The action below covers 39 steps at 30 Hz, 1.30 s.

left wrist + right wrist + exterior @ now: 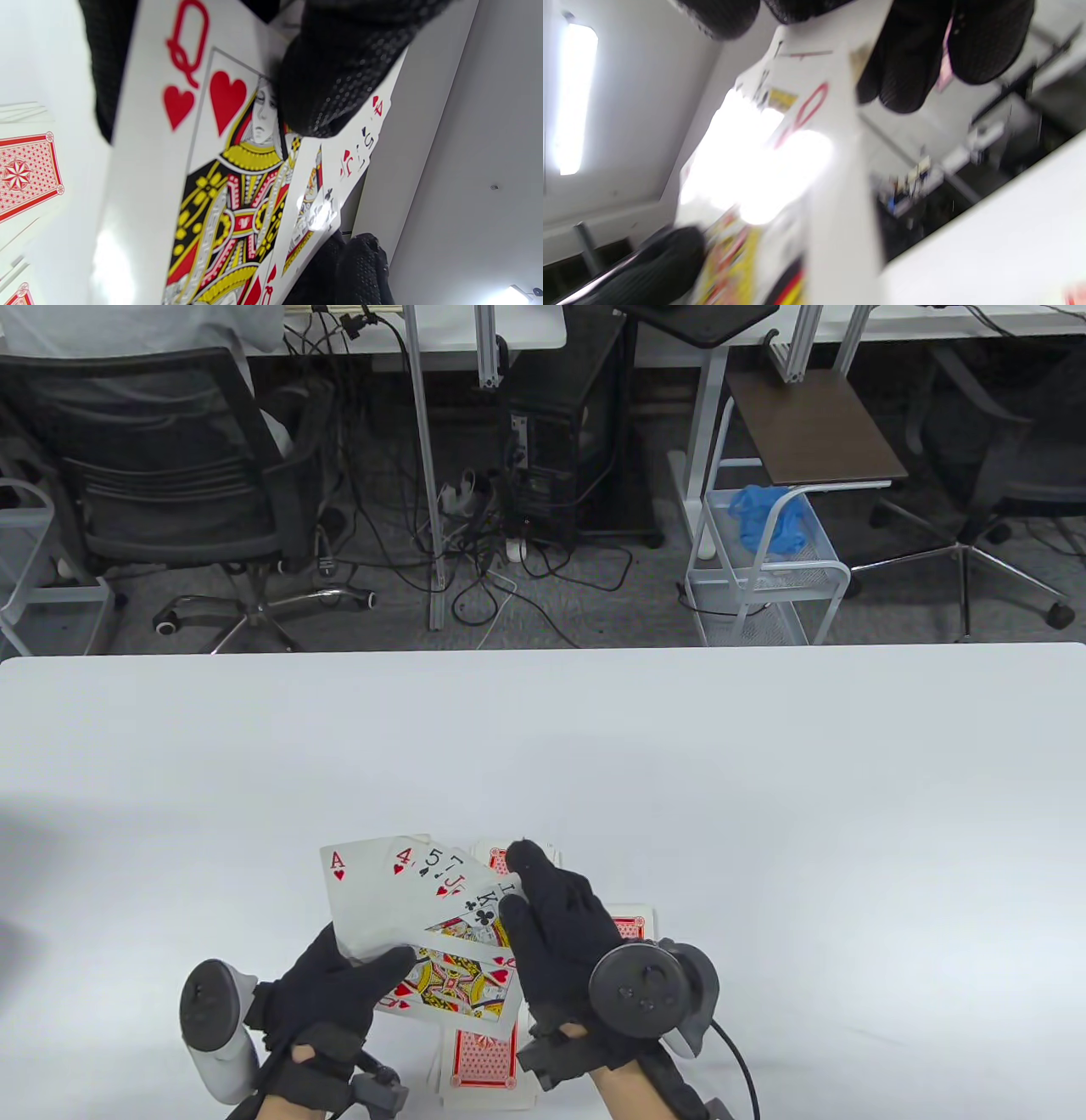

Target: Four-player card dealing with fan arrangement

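My left hand (339,984) holds a face-up fan of playing cards (407,899) above the white table (764,814), thumb on top. The fan shows an ace, 4, 5, 7, jack, king of clubs and the queen of hearts (220,178) at the front. My right hand (551,916) touches the fan's right edge, fingers along the top cards. In the left wrist view my thumb (339,67) presses on the queen. The right wrist view is blurred; my fingertips (908,72) rest on the cards' upper edge.
Face-down red-backed cards lie on the table under the hands: one pile at the front edge (484,1060), others behind the right hand (632,920) and past the fan (496,857). Chairs, cables and a cart (764,560) stand beyond the table's far edge.
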Each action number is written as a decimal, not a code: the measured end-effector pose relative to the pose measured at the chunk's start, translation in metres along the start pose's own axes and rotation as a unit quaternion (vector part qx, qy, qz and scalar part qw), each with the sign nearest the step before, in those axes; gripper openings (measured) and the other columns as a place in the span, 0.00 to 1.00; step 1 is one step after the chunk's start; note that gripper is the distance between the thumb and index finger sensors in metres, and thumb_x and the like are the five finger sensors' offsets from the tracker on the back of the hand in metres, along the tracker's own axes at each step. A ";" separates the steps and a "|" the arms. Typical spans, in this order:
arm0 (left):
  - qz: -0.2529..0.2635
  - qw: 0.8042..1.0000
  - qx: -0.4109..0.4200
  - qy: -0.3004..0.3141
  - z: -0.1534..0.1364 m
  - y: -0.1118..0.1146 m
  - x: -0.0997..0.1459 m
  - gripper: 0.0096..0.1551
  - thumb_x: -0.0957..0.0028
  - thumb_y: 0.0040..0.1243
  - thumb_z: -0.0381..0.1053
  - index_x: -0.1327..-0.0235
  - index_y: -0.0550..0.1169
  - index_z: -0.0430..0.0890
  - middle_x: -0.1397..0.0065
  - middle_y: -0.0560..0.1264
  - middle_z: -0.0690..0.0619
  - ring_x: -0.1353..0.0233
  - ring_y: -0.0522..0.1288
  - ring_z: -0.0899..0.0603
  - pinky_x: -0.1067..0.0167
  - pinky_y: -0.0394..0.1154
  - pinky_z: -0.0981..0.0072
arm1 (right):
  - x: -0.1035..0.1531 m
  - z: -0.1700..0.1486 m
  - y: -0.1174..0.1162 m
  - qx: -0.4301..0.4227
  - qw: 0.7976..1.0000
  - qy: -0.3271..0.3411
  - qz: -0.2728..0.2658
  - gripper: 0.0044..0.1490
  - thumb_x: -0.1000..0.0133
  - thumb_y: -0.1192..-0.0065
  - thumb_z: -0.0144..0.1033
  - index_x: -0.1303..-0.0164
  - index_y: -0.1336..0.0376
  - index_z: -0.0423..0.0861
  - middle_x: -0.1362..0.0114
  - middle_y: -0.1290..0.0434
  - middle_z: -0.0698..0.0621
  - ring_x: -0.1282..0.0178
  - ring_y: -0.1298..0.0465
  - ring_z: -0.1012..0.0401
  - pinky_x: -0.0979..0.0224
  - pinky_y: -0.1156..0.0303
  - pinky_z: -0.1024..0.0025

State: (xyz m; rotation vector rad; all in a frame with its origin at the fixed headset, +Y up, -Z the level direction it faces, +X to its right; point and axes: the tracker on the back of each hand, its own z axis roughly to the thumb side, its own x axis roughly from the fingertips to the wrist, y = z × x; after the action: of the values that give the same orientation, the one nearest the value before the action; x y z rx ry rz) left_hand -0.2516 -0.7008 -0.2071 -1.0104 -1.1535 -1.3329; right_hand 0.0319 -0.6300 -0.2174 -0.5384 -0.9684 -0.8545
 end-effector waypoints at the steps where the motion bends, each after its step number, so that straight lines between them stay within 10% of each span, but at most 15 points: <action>1: 0.015 1.000 -0.008 -0.002 0.001 -0.002 0.001 0.26 0.55 0.81 0.52 0.43 0.84 0.50 0.46 0.91 0.52 0.52 0.94 0.43 0.60 0.93 0.61 | 0.000 -0.002 0.000 -0.013 1.000 -0.018 0.018 0.48 0.32 0.60 0.45 0.11 0.52 0.25 0.14 0.41 0.23 0.25 0.34 0.26 0.31 0.38 0.24; 7: 0.062 0.998 0.016 -0.017 0.000 -0.007 0.005 0.26 0.54 0.80 0.53 0.43 0.83 0.51 0.46 0.91 0.53 0.51 0.94 0.44 0.58 0.94 0.61 | 0.007 -0.011 -0.012 0.046 0.996 -0.071 -0.001 0.57 0.41 0.36 0.63 0.21 0.47 0.30 0.30 0.32 0.35 0.38 0.25 0.38 0.36 0.30 0.31; 10: 0.070 0.996 0.043 -0.029 -0.002 -0.007 0.006 0.26 0.54 0.80 0.53 0.43 0.83 0.51 0.45 0.91 0.53 0.51 0.94 0.44 0.58 0.94 0.62 | 0.007 -0.008 -0.025 0.029 0.997 -0.069 -0.021 0.38 0.44 0.25 0.50 0.35 0.38 0.38 0.46 0.25 0.48 0.52 0.19 0.50 0.42 0.23 0.38; 20: 0.045 0.989 0.132 -0.049 -0.013 -0.008 0.003 0.26 0.54 0.79 0.52 0.42 0.83 0.50 0.45 0.91 0.53 0.50 0.94 0.44 0.58 0.94 0.61 | 0.006 -0.031 -0.014 -0.187 0.978 -0.083 -0.050 0.29 0.37 0.38 0.39 0.34 0.28 0.32 0.42 0.16 0.42 0.52 0.13 0.48 0.43 0.21 0.39; 27: 0.103 0.994 0.032 -0.025 -0.002 -0.025 0.006 0.26 0.54 0.79 0.52 0.43 0.83 0.50 0.46 0.91 0.53 0.52 0.95 0.44 0.59 0.94 0.62 | 0.007 -0.023 0.036 -0.064 0.986 -0.023 -0.155 0.27 0.35 0.42 0.41 0.35 0.30 0.36 0.44 0.17 0.44 0.54 0.14 0.49 0.44 0.22 0.39; 39: 0.077 0.997 -0.023 -0.015 0.000 -0.025 0.004 0.25 0.54 0.79 0.53 0.43 0.84 0.51 0.46 0.91 0.53 0.51 0.94 0.43 0.58 0.92 0.59 | 0.006 -0.012 0.049 0.108 0.988 0.020 -0.112 0.27 0.38 0.35 0.39 0.33 0.30 0.37 0.42 0.17 0.43 0.52 0.14 0.49 0.42 0.22 0.39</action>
State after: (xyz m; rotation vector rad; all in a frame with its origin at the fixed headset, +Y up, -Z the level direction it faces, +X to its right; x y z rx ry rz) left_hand -0.2773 -0.7018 -0.2054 -1.1340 -1.0487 -1.2302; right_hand 0.0795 -0.6136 -0.2194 -0.2289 -1.0821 -0.9427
